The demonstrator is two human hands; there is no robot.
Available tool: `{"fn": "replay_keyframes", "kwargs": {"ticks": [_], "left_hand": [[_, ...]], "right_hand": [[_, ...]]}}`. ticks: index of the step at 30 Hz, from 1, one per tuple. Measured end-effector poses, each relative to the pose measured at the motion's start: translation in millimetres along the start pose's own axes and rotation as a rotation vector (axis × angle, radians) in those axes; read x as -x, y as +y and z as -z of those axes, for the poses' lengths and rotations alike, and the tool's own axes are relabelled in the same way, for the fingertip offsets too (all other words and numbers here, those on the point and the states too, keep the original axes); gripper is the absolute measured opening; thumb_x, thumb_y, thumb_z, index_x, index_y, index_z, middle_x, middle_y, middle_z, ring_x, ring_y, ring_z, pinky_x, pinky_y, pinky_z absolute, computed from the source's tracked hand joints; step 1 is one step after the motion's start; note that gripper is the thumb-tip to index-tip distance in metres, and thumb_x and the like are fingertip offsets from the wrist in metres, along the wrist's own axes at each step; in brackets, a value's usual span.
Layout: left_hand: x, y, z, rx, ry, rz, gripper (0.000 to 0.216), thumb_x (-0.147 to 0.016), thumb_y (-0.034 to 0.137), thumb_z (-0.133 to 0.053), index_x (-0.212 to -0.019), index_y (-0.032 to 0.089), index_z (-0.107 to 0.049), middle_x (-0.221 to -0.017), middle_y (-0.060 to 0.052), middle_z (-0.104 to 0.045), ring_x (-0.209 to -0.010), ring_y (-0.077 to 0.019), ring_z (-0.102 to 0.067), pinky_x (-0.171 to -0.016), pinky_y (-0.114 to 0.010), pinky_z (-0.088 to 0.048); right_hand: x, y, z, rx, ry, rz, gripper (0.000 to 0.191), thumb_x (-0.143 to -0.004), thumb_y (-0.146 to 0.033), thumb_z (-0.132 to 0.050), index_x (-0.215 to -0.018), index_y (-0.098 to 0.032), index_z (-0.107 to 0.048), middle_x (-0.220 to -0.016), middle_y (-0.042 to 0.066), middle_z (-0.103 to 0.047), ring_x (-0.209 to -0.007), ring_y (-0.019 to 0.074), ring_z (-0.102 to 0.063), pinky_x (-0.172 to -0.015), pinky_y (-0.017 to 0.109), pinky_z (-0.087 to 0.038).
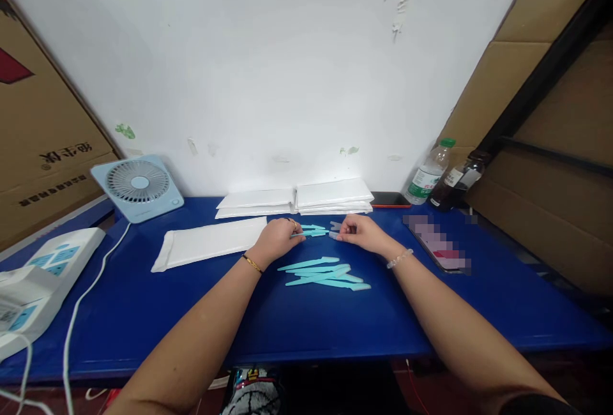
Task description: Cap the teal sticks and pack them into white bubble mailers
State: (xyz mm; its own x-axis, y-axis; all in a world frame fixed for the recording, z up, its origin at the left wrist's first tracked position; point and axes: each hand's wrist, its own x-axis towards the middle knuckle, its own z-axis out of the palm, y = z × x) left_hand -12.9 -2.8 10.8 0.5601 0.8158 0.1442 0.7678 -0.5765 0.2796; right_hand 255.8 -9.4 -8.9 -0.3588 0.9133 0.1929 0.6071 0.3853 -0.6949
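Note:
Over the middle of the blue table, my left hand [278,239] is closed on the handle of a turquoise eyebrow razor [316,233], its blade end pointing right. My right hand [360,234] pinches a small translucent cap [333,235] at the tip of that razor; whether the cap is on the blade I cannot tell. Just behind, partly hidden by my hands, lie more turquoise razors [312,227] and another translucent piece [334,225]. Nearer to me, several turquoise eyebrow razors [325,273] lie in a loose, overlapping pile.
White packets [332,193] are stacked along the wall, and one long white packet [205,244] lies at left. A blue fan [138,185] and white power strip [67,262] stand left. At right are a phone [438,246], a water bottle [428,175] and a dark bottle [454,182].

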Motion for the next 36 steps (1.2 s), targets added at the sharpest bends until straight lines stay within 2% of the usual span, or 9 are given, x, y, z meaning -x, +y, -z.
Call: {"fn": "replay_keyframes", "kwargs": {"ticks": [3, 5, 11, 14, 19, 25, 28, 30, 36], "left_hand": [[-1.7, -5.7, -0.9, -0.012, 0.081, 0.040, 0.028, -0.082, 0.041, -0.057, -0.099, 0.020, -0.066, -0.097, -0.006, -0.067, -0.088, -0.0207, -0.060, -0.074, -0.029, -0.042], [0.2, -4.1, 0.7, 0.038, 0.111, 0.027, 0.035, -0.078, 0.044, -0.061, -0.104, 0.021, -0.064, -0.101, -0.006, -0.065, -0.092, -0.0213, -0.059, -0.076, -0.029, -0.042], [10.8, 13.3, 5.1, 0.166, -0.145, -0.129, 0.035, -0.072, 0.054, -0.064, -0.086, 0.021, -0.066, -0.083, -0.001, -0.065, -0.075, -0.0164, -0.059, -0.061, -0.024, -0.039], [10.3, 18.0, 0.8, 0.157, -0.218, -0.110, 0.027, -0.073, 0.047, -0.064, -0.080, 0.021, -0.067, -0.075, 0.000, -0.065, -0.067, -0.0141, -0.058, -0.055, -0.023, -0.035], [4.0, 15.6, -1.2, 0.122, -0.152, -0.027, 0.021, -0.078, 0.039, -0.059, -0.073, 0.020, -0.066, -0.072, -0.001, -0.066, -0.065, -0.0141, -0.057, -0.055, -0.024, -0.035], [-2.3, -0.2, 1.0, 0.015, 0.025, 0.067, 0.017, -0.080, 0.034, -0.056, -0.077, 0.020, -0.065, -0.082, -0.003, -0.067, -0.071, -0.0162, -0.059, -0.062, -0.026, -0.039], [-1.3, 0.0, 1.5, 0.031, 0.051, 0.060, 0.019, -0.079, 0.037, -0.059, -0.084, 0.020, -0.065, -0.088, -0.003, -0.067, -0.078, -0.0177, -0.060, -0.066, -0.026, -0.040], [2.2, 5.5, 3.6, 0.094, 0.022, 0.032, 0.025, -0.078, 0.043, -0.059, -0.088, 0.020, -0.065, -0.091, -0.004, -0.066, -0.080, -0.0181, -0.060, -0.066, -0.026, -0.041], [12.7, 27.5, 6.2, 0.209, -0.274, -0.117, 0.028, -0.070, 0.047, -0.066, -0.082, 0.021, -0.068, -0.077, 0.000, -0.066, -0.068, -0.0144, -0.059, -0.055, -0.023, -0.036]], "right_hand": [[-2.9, 5.7, 2.5, 0.104, 0.143, -0.036, 0.029, -0.073, -0.045, -0.068, -0.072, -0.017, -0.064, -0.075, 0.002, -0.060, -0.065, 0.0133, -0.051, -0.060, 0.026, -0.040], [-1.4, 1.1, 3.8, 0.128, 0.153, -0.007, 0.028, -0.075, -0.044, -0.067, -0.075, -0.017, -0.065, -0.079, 0.003, -0.060, -0.067, 0.0134, -0.052, -0.061, 0.026, -0.040], [10.0, -29.8, -3.4, 0.062, -0.255, 0.132, 0.026, -0.071, -0.043, -0.071, -0.079, -0.018, -0.067, -0.078, 0.001, -0.057, -0.066, 0.0118, -0.051, -0.057, 0.024, -0.040], [10.6, -36.7, -10.1, 0.100, -0.287, 0.126, 0.018, -0.075, -0.036, -0.069, -0.078, -0.019, -0.065, -0.078, 0.001, -0.057, -0.065, 0.0112, -0.050, -0.056, 0.024, -0.040], [8.2, -29.1, -6.4, 0.164, -0.220, 0.130, 0.015, -0.080, -0.032, -0.063, -0.073, -0.019, -0.062, -0.074, 0.000, -0.058, -0.064, 0.0121, -0.051, -0.060, 0.026, -0.041], [-1.1, -2.2, 3.4, 0.233, 0.069, 0.022, 0.013, -0.080, -0.029, -0.061, -0.074, -0.017, -0.063, -0.080, 0.003, -0.059, -0.068, 0.0138, -0.053, -0.061, 0.025, -0.040], [-1.6, -0.6, 5.9, 0.238, 0.127, 0.016, 0.010, -0.078, -0.025, -0.061, -0.076, -0.017, -0.065, -0.081, 0.004, -0.059, -0.069, 0.0137, -0.053, -0.063, 0.026, -0.040], [2.4, -7.0, 8.7, 0.173, 0.069, 0.040, 0.010, -0.078, -0.026, -0.062, -0.077, -0.017, -0.066, -0.081, 0.004, -0.060, -0.069, 0.0136, -0.053, -0.063, 0.026, -0.041], [16.8, -32.1, 13.6, -0.011, -0.425, 0.131, 0.020, -0.069, -0.036, -0.072, -0.077, -0.018, -0.069, -0.075, 0.000, -0.059, -0.062, 0.0108, -0.051, -0.055, 0.022, -0.041]]}}
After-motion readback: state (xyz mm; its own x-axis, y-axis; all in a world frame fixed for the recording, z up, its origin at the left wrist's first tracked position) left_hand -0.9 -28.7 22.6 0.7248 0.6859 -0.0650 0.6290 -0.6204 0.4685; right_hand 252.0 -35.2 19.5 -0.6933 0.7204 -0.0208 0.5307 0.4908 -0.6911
